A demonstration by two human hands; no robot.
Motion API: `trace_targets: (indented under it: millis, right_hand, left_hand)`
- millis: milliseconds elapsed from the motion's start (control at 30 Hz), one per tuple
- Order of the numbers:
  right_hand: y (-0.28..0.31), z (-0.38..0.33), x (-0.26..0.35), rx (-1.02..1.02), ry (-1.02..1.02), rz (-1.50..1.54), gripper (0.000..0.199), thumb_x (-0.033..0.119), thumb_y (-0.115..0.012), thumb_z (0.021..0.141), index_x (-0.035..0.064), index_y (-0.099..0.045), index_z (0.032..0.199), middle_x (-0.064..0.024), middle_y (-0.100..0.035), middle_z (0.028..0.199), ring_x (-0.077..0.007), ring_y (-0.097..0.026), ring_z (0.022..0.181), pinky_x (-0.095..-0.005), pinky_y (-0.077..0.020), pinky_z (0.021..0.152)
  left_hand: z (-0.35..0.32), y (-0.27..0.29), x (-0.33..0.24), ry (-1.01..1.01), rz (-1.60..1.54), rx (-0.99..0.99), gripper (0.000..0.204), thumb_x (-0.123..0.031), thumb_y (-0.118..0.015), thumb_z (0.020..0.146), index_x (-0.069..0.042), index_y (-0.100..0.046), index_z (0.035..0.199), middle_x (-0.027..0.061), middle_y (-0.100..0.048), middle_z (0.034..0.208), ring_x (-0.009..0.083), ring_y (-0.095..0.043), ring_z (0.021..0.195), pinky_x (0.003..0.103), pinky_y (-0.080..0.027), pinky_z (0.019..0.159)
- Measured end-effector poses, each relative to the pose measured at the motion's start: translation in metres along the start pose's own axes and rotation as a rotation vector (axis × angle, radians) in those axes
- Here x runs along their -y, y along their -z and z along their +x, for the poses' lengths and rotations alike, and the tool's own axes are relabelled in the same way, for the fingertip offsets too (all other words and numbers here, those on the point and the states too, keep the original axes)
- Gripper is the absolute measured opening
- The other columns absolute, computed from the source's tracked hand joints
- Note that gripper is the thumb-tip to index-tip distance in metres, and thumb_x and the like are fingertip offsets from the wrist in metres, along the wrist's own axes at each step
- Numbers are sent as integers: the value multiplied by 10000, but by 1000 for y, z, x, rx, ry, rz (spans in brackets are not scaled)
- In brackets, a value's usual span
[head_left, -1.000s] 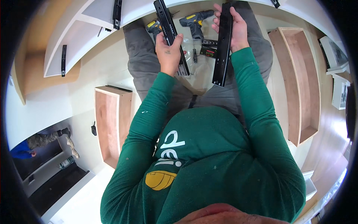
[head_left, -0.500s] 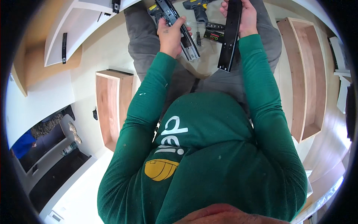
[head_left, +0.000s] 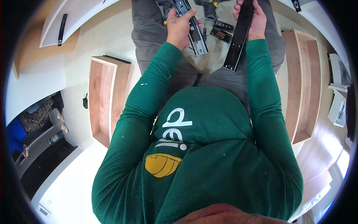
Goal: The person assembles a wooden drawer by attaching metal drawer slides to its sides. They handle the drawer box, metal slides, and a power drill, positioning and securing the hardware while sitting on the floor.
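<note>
My left hand (head_left: pixel 179 29) is closed around a black and silver drawer slide (head_left: pixel 197 37), its thumb lying across the top face. The slide points down toward my lap, and its far end runs out of the picture. In my right hand (head_left: pixel 258 21) is a second, mostly black drawer slide (head_left: pixel 238 44), gripped along its outer side with the fingers partly behind it. The two slides are apart, both held over the space between my legs. Below and between them lies a small black box with red and green print (head_left: pixel 221 34).
A yellow and black power drill (head_left: pixel 209 10) lies between my knees, and another tool (head_left: pixel 165 6) is beside my left hand. Open wooden drawer boxes stand at left (head_left: pixel 100 100) and right (head_left: pixel 302 89). A white cabinet panel (head_left: pixel 52 28) bearing a black rail is at upper left.
The view has shifted, so most surroundings sit differently in the picture. Both hands keep their slides; the left slide now looks a little steeper and the right one more slanted.
</note>
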State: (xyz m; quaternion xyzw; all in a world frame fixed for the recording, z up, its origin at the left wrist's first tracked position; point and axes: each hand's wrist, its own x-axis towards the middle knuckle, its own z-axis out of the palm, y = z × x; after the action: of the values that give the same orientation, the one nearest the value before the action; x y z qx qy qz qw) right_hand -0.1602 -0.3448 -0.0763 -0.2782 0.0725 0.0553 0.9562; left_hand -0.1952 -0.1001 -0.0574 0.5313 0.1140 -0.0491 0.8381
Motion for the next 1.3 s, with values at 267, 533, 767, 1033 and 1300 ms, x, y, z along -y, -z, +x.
trace_targets:
  millis: [267, 533, 767, 1033, 1300]
  right_hand:
    - [16, 9, 4, 196, -63, 8, 574, 403, -470, 1047, -37, -496, 1414, -85, -646, 1034, -225, -657, 890, -373, -604, 800]
    - [24, 15, 5, 194, -70, -36, 611, 410, -461, 1042, -43, -463, 1451, -74, -621, 1048, -208, -635, 907, -368, -594, 818]
    - [21, 21, -3, 43, -78, -81, 488, 407, -475, 1047, 6, -589, 1301, -67, -647, 964, -229, -657, 829, -417, -615, 747]
    - [11, 30, -35, -292, -65, -430, 367, 373, -591, 1025, 34, -604, 1165, -70, -613, 947, -211, -631, 739, -403, -605, 612]
    - [3, 22, -89, -196, -125, -816, 298, 339, -638, 1007, 59, -604, 1102, -27, -574, 879, -149, -613, 663, -319, -548, 521]
  left_hand:
    - [0, 6, -3, 171, -159, -49, 447, -549, -507, 1018, -110, -470, 1092, 131, -609, 888, 323, -707, 706, 495, -605, 595]
    - [-4, 10, -4, 180, -127, -17, 708, -712, -241, 1019, -82, -514, 1189, 137, -625, 963, 367, -717, 834, 522, -606, 723]
    - [-12, 16, 11, 305, -202, -55, 525, -583, -380, 1055, -93, -510, 1192, 127, -604, 968, 347, -712, 851, 504, -604, 730]
    - [16, 30, 68, 256, -92, -154, 201, -288, -430, 1077, -100, -476, 1133, 107, -600, 915, 291, -680, 675, 461, -593, 595]
    - [65, 42, 123, 113, 177, -195, 248, -234, -498, 1068, -3, -585, 1099, 66, -627, 879, 154, -563, 762, 342, -470, 695]
